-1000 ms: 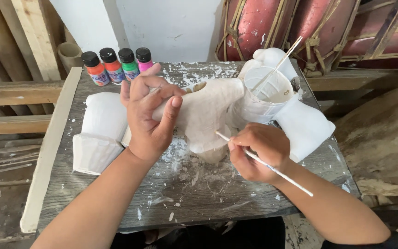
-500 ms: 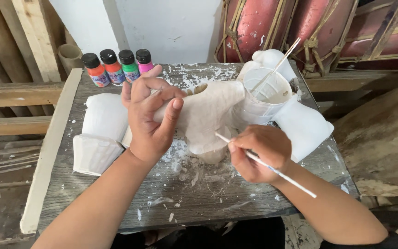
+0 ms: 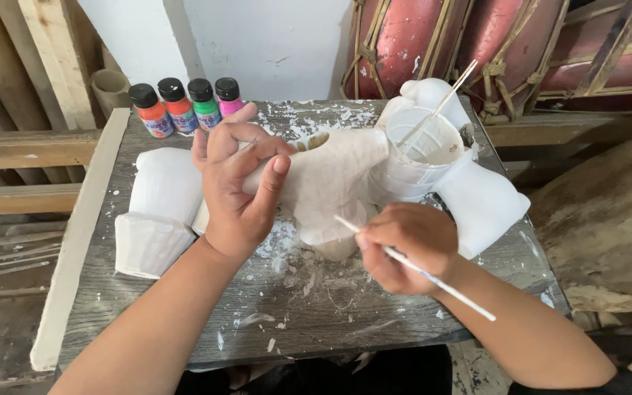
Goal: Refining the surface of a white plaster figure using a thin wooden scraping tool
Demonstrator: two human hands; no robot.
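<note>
Looking down at my two bare forearms reaching over a weathered grey wooden table (image 3: pixel 184 322) flecked with white paint and plaster chips. Nearest me, my right hand (image 3: pixel 407 245) pinches a thin white-handled paintbrush (image 3: pixel 418 269); the handle slants back past my wrist towards the lower right, and the tip end points up-left at the underside of a pale plaster figure (image 3: pixel 330 183). My fingers are curled tight around the brush.

My left hand (image 3: pixel 239 186) is clasped over the left part of that figure, fingers wrapped over the top and thumb pressed against its side, steadying it. The figure sits at the middle of the table, a rough off-white form with a narrower piece reaching down to the tabletop between my hands.

Left of my left hand lie two white moulded pieces (image 3: pixel 156 212), one behind the other, touching. To the right of the figure stands a white plastic cup (image 3: pixel 422 157) holding whitish paint, with a thin stick (image 3: pixel 440 102) leaning in it. Another white moulded piece (image 3: pixel 484 201) lies just right of the cup.

At the far left edge stand four small paint bottles (image 3: pixel 184 106) with black caps in a row: two orange-red, one green, one pink. Beyond the table is a white wall (image 3: pixel 257 36) and reddish drums (image 3: pixel 411 40) laced with cord.
</note>
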